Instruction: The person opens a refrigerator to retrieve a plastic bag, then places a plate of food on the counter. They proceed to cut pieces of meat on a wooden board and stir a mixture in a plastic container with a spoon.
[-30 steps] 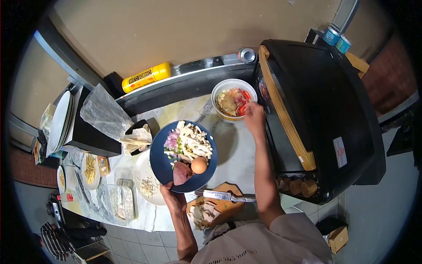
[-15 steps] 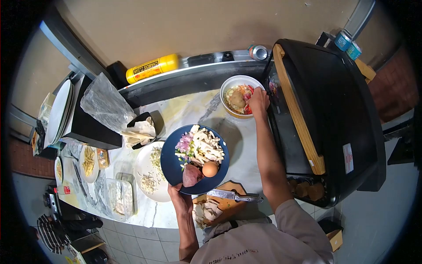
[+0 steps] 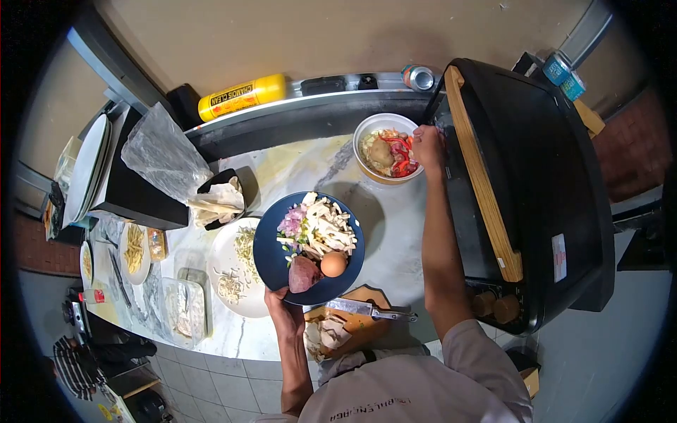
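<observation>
My left hand (image 3: 283, 310) grips the near edge of a dark blue plate (image 3: 271, 229), holding it above the counter. On the plate lie pale cut strips (image 3: 328, 229), chopped purple onion (image 3: 293, 222), a brown egg (image 3: 333, 264) and a reddish lump of meat (image 3: 304, 274). At the right rim of a white bowl (image 3: 361, 134) is my right hand (image 3: 428, 148), its fingers curled over the edge and partly hidden. Inside that bowl are red chillies (image 3: 405, 163), a brownish lump (image 3: 381, 153) and shredded pieces.
A knife (image 3: 374, 310) rests on a wooden board (image 3: 367, 333) near my body. A black oven (image 3: 543, 176) with a wooden handle stands at right. Leftward are a white plate (image 3: 220, 271) with sprouts, a clear container (image 3: 185, 314) and a plastic bag (image 3: 166, 151). Another person (image 3: 74, 366) is at lower left.
My right hand has shifted from over the bowl's contents to its right rim, uncovering more of the red chillies. My left hand still holds the plate; the view has shifted slightly.
</observation>
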Demonstrator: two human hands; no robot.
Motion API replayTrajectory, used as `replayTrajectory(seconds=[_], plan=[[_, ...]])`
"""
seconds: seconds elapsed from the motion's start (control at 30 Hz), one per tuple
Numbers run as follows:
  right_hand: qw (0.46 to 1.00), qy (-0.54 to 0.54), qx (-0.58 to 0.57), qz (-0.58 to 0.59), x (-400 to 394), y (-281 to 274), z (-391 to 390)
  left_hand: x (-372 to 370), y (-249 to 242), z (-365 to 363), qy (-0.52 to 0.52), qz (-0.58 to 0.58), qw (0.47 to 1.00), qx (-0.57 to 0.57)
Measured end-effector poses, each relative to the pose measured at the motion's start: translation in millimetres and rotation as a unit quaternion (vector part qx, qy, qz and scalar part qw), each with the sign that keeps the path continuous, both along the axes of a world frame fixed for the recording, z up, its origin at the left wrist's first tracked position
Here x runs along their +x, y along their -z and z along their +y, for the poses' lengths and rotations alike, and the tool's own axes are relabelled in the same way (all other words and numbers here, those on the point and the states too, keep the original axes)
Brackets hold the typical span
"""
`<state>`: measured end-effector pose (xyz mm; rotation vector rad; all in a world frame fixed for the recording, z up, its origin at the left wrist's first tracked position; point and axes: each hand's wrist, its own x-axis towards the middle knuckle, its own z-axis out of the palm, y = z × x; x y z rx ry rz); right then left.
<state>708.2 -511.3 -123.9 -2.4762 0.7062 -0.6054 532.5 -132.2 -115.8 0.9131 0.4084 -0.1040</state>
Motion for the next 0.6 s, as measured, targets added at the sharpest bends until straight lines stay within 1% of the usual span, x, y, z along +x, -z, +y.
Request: replayTrajectory(seconds=[0.07, 0.13, 0.17, 0.2, 0.27, 0.33, 0.37, 0.47, 0.53, 0.57, 0.6], plan=[[1.000, -0.006, -0.018, 0.002, -4, -2, 4, 0, -1, 0, 0.006, -0.008, 1.000, 0.001], [0.998, 0.026, -0.043, 0.032, -9, -1, 9, 0, 1, 0, 0.008, -0.012, 1.000, 0.001], [0.998, 0.023, -0.044, 0.034, -9, 9, 4, 0, 1, 0, 0.011, -0.017, 1.000, 0.002], [0.999, 0.021, -0.025, 0.028, -11, 22, -3, 0, 0, 0, 0.008, -0.015, 1.000, 0.002], [1.000, 0.018, -0.006, 0.025, -16, 23, -3, -1, -3, -1, 0.006, -0.003, 1.000, -0.003], [0.996, -0.021, 0.067, 0.050, -26, 19, -3, -1, 1, 0, 0.007, -0.001, 1.000, -0.001], [0.996, -0.022, 0.066, 0.051, -30, 16, -2, -1, 2, -1, 0.010, -0.001, 1.000, 0.002], [0.997, -0.014, 0.063, 0.039, -41, 5, 9, -1, 1, -4, 0.018, -0.001, 1.000, -0.006], [0.998, 0.021, 0.056, 0.008, -43, -1, 17, -1, 1, -5, 0.021, 0.001, 1.000, -0.010], [0.998, 0.022, 0.057, 0.008, -43, 3, 17, -1, 1, -5, 0.024, 0.001, 1.000, -0.013], [0.999, 0.024, 0.023, -0.019, -41, 11, 17, -1, 1, -6, 0.025, 0.001, 1.000, -0.013]])
